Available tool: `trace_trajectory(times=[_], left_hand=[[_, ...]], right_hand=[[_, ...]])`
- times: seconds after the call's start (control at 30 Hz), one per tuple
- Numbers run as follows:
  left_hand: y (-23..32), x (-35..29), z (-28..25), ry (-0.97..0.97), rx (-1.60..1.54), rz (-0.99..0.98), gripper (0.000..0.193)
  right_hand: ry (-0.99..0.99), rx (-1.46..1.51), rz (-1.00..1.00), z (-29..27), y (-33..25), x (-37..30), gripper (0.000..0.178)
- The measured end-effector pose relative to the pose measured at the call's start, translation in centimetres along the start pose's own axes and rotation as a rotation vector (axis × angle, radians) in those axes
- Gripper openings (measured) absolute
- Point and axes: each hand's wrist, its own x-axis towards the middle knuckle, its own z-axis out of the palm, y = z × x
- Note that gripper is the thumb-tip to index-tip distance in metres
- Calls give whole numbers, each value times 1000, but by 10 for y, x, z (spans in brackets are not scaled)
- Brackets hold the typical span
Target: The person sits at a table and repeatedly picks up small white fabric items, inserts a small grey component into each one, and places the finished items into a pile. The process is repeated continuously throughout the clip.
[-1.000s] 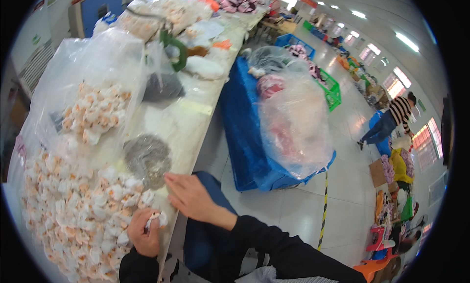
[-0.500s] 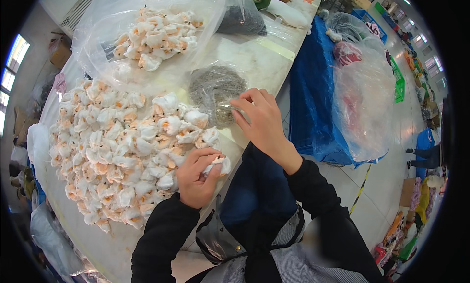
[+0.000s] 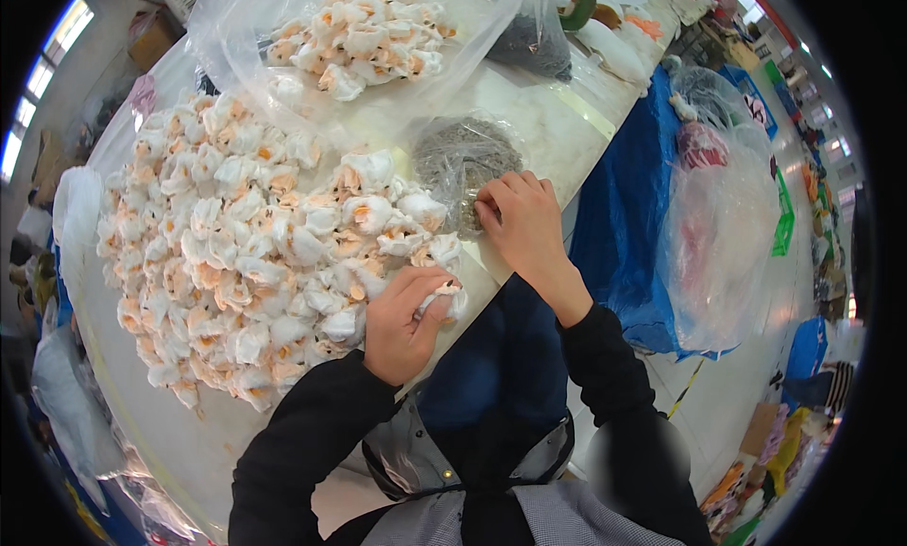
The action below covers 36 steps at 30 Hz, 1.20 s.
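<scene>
Evidently, a small white-and-peach fabric piece (image 3: 456, 305) is clamped between the thumb and fingers of the left hand (image 3: 404, 327), at the near right edge of the pile (image 3: 231, 239); it is judged light, soft and easily squashed, best pinched by its padded edge; right of the pile, a clear bag of grey bits (image 3: 458, 154) is touched by the right hand (image 3: 521, 227); whether those fingers are closed on anything cannot be told; the pile is borne by a pale surface (image 3: 565, 154).

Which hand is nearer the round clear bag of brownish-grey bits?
Right. The right hand is at the near end of the bag. The left hand is apart, lower in view, pinching a white piece.
</scene>
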Motion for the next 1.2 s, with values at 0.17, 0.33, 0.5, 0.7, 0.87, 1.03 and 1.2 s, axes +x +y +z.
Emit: trace_trajectory(times=[0.17, 0.33, 0.5, 0.7, 0.87, 1.03, 1.2], left_hand=[[1, 1, -2, 11, 5, -1, 17], [1, 1, -2, 17, 25, 1, 17], [0, 5, -3, 7, 39, 43, 16], [-9, 3, -4, 21, 61, 84, 16], [-3, 3, -4, 8, 16, 26, 17], [-10, 3, -4, 23, 49, 86, 15], [-5, 3, -4, 11, 27, 40, 18]], right_hand=[[-36, 64, 23, -4, 0, 0, 9], [-70, 83, 22, -6, -1, 3, 11], [-64, 56, -5, -5, 1, 4, 15], [-115, 100, 18, -6, 0, 6, 15], [-151, 117, 7, -11, 1, 10, 13], [-193, 150, 20, -15, 1, 11, 12], [-190, 145, -12, -15, 4, 9, 10]])
